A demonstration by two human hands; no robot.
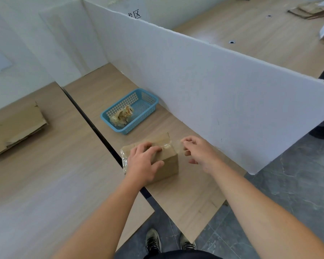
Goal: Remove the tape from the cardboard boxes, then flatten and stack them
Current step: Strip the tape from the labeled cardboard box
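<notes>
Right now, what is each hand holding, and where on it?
Right hand pinches the peeled end of the clear tape, off the right edge of the cardboard box. Left hand grips nothing; it presses the box top.

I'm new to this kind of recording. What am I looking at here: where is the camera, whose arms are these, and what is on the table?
There is no machine here. A person works bare-handed, and the single camera sits on their head, looking forward and down, so both arms reach in from the bottom of the picture. The left hand presses on top of a small cardboard box on the wooden table. The right hand seems to pinch a clear tape strip that runs off the box's top edge. Beyond the box stands a blue basket with a wad of used tape in it. Flattened cardboard lies on the neighbouring table to the left. A white partition walls off the right side.
</notes>
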